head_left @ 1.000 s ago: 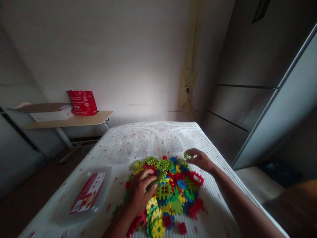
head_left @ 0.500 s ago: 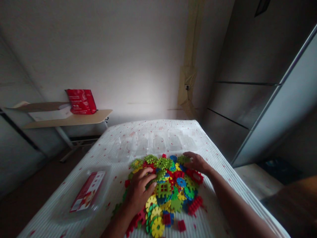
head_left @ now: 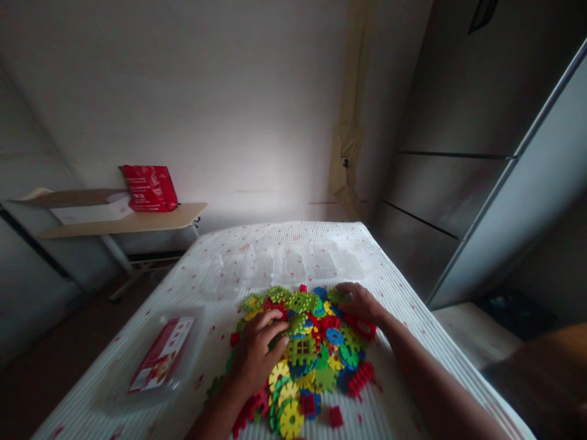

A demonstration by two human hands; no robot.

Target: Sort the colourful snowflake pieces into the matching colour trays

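A heap of plastic interlocking building pieces (head_left: pixel 304 350) in green, yellow, red and blue lies on the white cloth. Some pieces are square with notched edges, others are round like gears. My left hand (head_left: pixel 262 343) rests over the heap's left side, fingers apart and slightly bent, its fingertips close to a green piece (head_left: pixel 297 324). At the far right edge of the heap, my right hand (head_left: pixel 361 302) touches a green notched piece (head_left: pixel 337 297), its thumb and fingers spread around the piece's right side. Pieces under both palms are hidden.
Beyond the heap lies a clear plastic divided tray (head_left: pixel 293 261). On the left is a clear plastic lid (head_left: pixel 183 373) with a red and white label (head_left: pixel 162 353). A side table (head_left: pixel 151 220) bears a red bag (head_left: pixel 149 188) and a box (head_left: pixel 92 211). A wardrobe (head_left: pixel 440 183) stands right.
My right hand has shifted very slightly left over the green piece. My left hand and the heap look the same, and the view has moved a little.
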